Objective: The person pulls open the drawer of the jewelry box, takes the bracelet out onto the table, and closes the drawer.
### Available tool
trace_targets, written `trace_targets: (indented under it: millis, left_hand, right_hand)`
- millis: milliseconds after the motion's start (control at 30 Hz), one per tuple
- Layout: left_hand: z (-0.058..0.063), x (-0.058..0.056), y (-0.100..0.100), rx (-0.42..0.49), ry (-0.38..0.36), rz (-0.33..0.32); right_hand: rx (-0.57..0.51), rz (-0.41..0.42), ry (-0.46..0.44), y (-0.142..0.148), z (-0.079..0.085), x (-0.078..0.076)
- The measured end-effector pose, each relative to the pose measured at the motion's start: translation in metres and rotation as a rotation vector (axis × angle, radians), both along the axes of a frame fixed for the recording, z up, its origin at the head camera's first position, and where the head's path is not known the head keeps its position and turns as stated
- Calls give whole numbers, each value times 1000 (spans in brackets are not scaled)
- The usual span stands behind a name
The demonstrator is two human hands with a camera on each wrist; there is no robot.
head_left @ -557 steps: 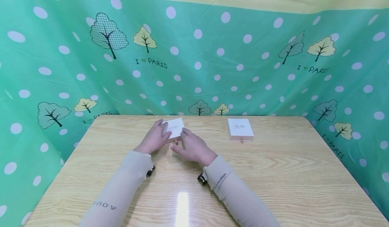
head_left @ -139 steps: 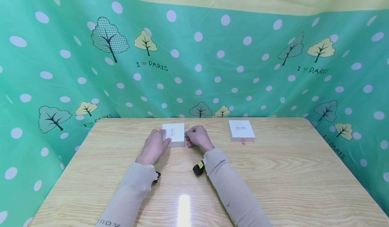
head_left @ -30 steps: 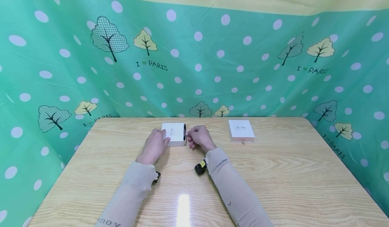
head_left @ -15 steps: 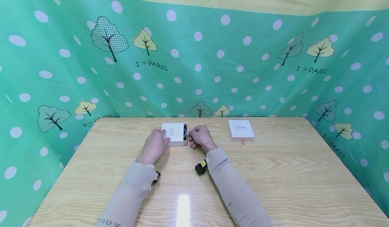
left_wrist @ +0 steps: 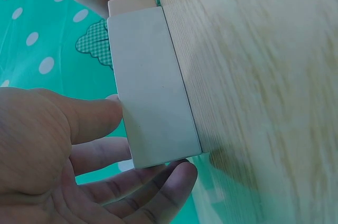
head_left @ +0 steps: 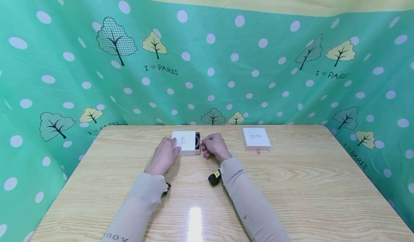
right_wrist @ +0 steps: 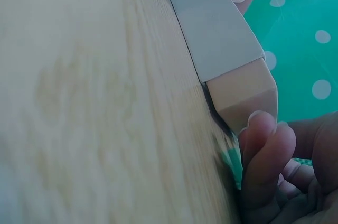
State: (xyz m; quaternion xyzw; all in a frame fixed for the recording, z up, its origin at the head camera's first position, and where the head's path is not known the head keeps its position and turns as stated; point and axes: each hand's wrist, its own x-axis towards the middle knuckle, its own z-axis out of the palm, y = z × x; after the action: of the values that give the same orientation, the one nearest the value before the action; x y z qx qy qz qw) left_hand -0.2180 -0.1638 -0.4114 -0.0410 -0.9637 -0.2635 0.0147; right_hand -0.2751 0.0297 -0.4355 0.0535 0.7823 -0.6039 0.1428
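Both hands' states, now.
Left hand: closed, holding the part-open white box.
Right hand: closed, pinching at the drawer's outer end; exact grip hidden.

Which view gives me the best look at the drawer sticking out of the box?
Right wrist view: the drawer is largest there, showing its side and end, though the right hand hides part. The head view shows it small, but with its dark inside; the left wrist view, only a strip of its side.

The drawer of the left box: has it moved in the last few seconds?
Yes. In the head view, the drawer has slid right, out of its cover, toward the other box, which stayed put.
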Motion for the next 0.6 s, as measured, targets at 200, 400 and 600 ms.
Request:
trace_targets:
  millis: [200,400,600]
  left_hand:
    - [0,1,0,0,1,3]
    - [1,1,-1,-7,7,0]
    - [1,0,-1,-8,-2,0]
  right_hand:
    - [10,-4,-1,1,0,-1]
    - [5,-7,-14,1,1,-1]
    - [6,-9,-15,3,1,-1]
